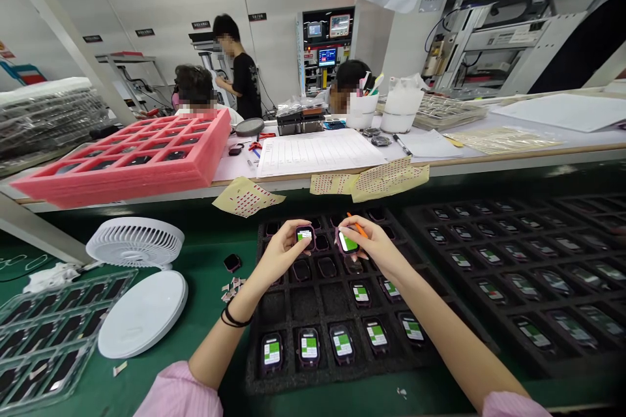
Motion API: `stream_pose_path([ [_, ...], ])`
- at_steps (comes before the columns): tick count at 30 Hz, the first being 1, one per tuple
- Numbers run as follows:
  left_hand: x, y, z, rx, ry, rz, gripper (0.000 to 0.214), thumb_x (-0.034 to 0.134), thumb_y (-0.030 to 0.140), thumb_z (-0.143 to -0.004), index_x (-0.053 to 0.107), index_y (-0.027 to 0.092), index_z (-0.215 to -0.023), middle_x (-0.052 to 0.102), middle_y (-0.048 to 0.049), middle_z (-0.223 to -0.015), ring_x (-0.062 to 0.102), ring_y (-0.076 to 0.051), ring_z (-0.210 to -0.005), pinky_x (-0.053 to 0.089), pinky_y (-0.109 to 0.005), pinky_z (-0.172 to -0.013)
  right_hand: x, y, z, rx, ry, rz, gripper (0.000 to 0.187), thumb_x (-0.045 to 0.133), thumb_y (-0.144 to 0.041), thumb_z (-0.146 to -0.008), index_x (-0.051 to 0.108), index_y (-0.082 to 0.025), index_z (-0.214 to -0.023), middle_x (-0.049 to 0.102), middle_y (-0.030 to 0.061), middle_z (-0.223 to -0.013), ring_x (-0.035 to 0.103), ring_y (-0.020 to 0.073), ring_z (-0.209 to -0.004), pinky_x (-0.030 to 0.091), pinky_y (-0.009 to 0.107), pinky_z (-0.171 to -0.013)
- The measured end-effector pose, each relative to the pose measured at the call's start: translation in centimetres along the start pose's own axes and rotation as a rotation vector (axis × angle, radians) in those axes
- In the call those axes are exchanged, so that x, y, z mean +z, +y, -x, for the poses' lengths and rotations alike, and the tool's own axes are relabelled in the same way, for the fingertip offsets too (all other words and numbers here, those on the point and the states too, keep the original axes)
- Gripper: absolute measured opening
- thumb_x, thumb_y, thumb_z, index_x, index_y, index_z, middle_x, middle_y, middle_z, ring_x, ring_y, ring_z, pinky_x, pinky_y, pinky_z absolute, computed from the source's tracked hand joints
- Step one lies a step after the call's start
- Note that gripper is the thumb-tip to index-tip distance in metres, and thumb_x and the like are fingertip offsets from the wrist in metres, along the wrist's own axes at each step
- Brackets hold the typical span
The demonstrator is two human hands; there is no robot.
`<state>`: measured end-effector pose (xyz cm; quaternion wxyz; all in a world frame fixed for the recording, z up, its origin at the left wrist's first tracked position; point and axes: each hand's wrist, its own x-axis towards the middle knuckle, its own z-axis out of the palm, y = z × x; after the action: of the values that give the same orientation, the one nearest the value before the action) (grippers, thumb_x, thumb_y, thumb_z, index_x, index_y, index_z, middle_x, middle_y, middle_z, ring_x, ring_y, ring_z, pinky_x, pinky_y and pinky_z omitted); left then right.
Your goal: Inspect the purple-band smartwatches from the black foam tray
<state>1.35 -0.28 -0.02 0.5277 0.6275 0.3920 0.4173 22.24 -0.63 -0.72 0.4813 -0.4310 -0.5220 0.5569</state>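
Note:
Between the thumb and fingers of my left hand [283, 251] is a smartwatch body [304, 234], its screen lit white and green. My right hand [379, 244] grips a second smartwatch body [349, 242], also lit green and white, and a thin orange tool [357, 225] whose kind I cannot make out. Both hands are above a black foam tray [300, 303] divided into compartments. Along its front row lie several watch bodies with lit screens, such as one watch [341, 344]; dark-screened ones are in the back rows.
More black trays of watches [525, 287] are at right. A white fan [141, 316], a loose watch [232, 262] and clear plastic trays [63, 313] are at left. Above, a shelf holds pink foam [195, 169], papers [317, 151] and white tubs [362, 111]. Several people are beyond.

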Motion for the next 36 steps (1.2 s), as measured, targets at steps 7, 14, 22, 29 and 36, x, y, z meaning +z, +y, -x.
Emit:
stream_pose_path([
  [7,-0.21,-0.44,-0.08,0.034,-0.006,-0.013,0.042,0.067,0.037,-0.077,0.051,0.018,-0.111,0.059,-0.006,-0.101,0.058,-0.015,-0.086,0.052,-0.029,-0.076,0.03,-0.04,0.13,-0.011,-0.056,0.011,0.035,0.077,-0.04,-0.066,0.058,-0.021,-0.089,0.053,-0.0035,-0.071,0.047,0.0067,-0.05,0.043,0.02,-0.042],
  [14,-0.65,-0.42,0.05,0.051,-0.034,-0.114,0.059,0.073,0.03,-0.073,0.043,0.021,-0.123,0.056,-0.0081,-0.113,0.058,-0.015,-0.087,0.044,-0.02,-0.06,-0.31,0.71,-0.05,-0.091,-0.183,0.066,0.041,0.079,-0.028,-0.064,0.056,-0.023,-0.098,0.057,0.0008,-0.09,0.058,0.0139,-0.078,0.051,0.026,-0.065],
  [22,-0.69,-0.82,-0.14,0.059,-0.037,-0.103,0.06,0.072,0.03,-0.074,0.042,0.022,-0.125,0.056,-0.0085,-0.116,0.059,-0.016,-0.087,0.044,-0.021,-0.061,0.04,0.27,0.19,-0.026,-0.124,0.01,0.037,0.075,-0.039,-0.069,0.056,-0.022,-0.096,0.056,-0.0017,-0.078,0.054,0.0091,-0.056,0.039,0.02,-0.042],
  [29,-0.47,-0.74,-0.03,0.059,-0.048,-0.115,0.056,0.069,0.024,-0.076,0.042,0.02,-0.124,0.056,-0.0094,-0.117,0.058,-0.017,-0.094,0.044,-0.021,-0.062,0.16,0.07,0.06,0.021,0.047,-0.039,0.034,0.074,-0.047,-0.068,0.058,-0.02,-0.083,0.054,-0.0033,-0.069,0.046,0.0062,-0.048,0.031,0.018,-0.037],
  [36,-0.5,-0.86,-0.07,0.06,-0.049,-0.109,0.057,0.07,0.024,-0.075,0.041,0.02,-0.124,0.057,-0.0087,-0.115,0.059,-0.017,-0.093,0.045,-0.021,-0.064,0.01,0.14,0.24,-0.026,-0.126,-0.004,0.041,0.079,-0.033,-0.065,0.056,-0.022,-0.097,0.058,-0.0016,-0.079,0.055,0.0101,-0.061,0.043,0.021,-0.048],
])
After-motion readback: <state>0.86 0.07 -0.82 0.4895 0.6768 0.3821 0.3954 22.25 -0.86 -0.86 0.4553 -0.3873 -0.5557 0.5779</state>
